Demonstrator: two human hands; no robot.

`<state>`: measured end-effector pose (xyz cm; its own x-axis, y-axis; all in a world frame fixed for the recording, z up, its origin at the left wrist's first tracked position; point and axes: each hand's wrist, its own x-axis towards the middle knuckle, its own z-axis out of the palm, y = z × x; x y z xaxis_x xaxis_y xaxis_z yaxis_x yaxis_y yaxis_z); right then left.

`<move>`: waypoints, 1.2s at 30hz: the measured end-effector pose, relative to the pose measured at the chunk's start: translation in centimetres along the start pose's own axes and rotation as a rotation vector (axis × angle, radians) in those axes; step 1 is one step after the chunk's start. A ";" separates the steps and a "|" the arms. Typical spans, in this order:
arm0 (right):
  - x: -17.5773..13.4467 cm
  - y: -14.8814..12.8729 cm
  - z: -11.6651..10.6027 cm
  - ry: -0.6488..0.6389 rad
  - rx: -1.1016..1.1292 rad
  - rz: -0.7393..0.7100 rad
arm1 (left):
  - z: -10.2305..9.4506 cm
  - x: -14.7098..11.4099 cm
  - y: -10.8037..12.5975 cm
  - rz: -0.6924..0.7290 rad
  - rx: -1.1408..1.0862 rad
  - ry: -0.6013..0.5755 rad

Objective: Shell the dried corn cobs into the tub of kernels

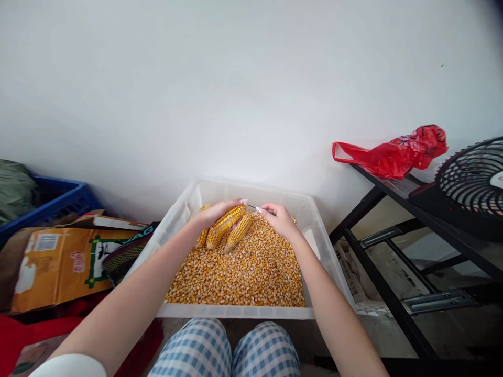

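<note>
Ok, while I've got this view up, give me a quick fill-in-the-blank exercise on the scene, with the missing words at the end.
1. The left hand grips a corn cob whose kernels are ____ in colour.
2. The thin dark tool is held in the ____ hand.
3. The crumpled plastic bag on the black stand is ____ in colour.
4. In the picture, the blue crate is to the ____ of the bin.

Missing words: yellow; right; red; left.

Yellow corn cob (228,220), tilted, seemingly partly stripped
</note>
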<state>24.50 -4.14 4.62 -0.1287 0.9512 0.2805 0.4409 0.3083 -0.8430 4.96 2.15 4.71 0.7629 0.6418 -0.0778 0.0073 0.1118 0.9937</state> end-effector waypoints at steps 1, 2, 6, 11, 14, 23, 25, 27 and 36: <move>0.0 -0.1 0.0 0.010 0.001 -0.009 | -0.1 0.1 0.0 0.000 -0.033 -0.011; 0.0 -0.1 0.1 0.007 0.000 -0.023 | -0.1 0.1 -0.1 0.004 -0.067 -0.016; -0.2 -0.7 0.6 -0.052 -0.006 -0.080 | 0.1 0.3 -0.1 0.023 -0.170 -0.022; -0.5 -0.9 0.9 -0.085 -0.053 -0.109 | 0.3 0.4 -0.2 -0.010 -0.159 -0.003; -0.5 -0.8 0.8 -0.104 -0.100 -0.109 | 0.1 0.5 -0.4 -0.003 -0.054 -0.001; -0.8 -1.4 0.9 -0.088 -0.156 -0.127 | 0.0 0.6 -0.5 0.048 0.026 0.063; -0.9 -1.5 1.0 -0.067 -0.195 -0.127 | -0.1 0.8 -0.6 0.049 0.012 0.097; -1.0 -1.5 1.2 -0.043 -0.226 -0.126 | -0.1 0.9 -0.7 0.044 0.002 0.134; -1.4 -1.4 3.4 0.115 -0.274 -0.114 | 0.3 1.1 -0.7 0.104 0.065 0.273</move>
<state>21.00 -5.88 3.82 -0.0963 0.8979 0.4295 0.6541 0.3823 -0.6526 6.00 2.56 3.95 0.5601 0.8283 0.0146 -0.0137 -0.0083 0.9999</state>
